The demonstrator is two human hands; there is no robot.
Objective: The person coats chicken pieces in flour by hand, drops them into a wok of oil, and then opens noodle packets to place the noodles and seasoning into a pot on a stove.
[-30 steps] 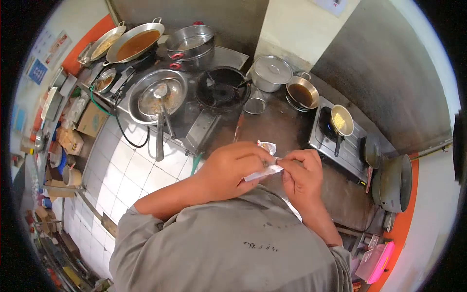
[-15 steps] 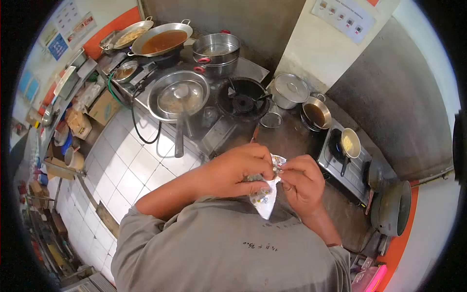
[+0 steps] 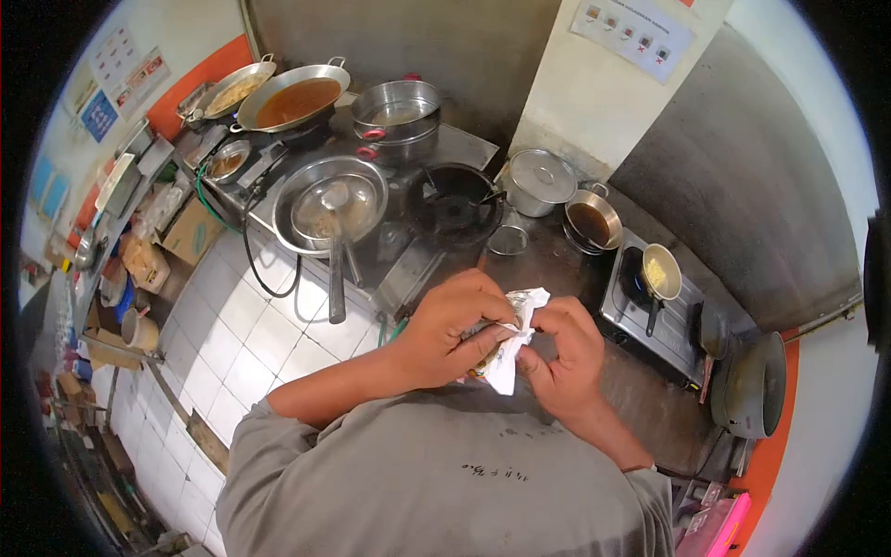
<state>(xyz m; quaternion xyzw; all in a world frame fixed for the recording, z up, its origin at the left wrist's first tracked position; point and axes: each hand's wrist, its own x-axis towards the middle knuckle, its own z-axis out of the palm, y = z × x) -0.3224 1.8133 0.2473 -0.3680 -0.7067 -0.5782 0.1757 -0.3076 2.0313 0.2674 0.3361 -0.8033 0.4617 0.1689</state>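
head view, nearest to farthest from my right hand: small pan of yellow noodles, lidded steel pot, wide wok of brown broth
1. Small pan of yellow noodles, on the burner right of the right hand.
2. Lidded steel pot, ahead by the wall.
3. Wide wok of brown broth, far back left.

One fisheye view, from a camera worn on the person's head, faces forward and steeply down over their grey shirt (image 3: 445, 483). The left hand (image 3: 455, 330) and right hand (image 3: 566, 357) sit very near the lens, mid-frame. Beyond them the cooking counter (image 3: 548, 265) runs away to its far edge at the wall (image 3: 418, 37).
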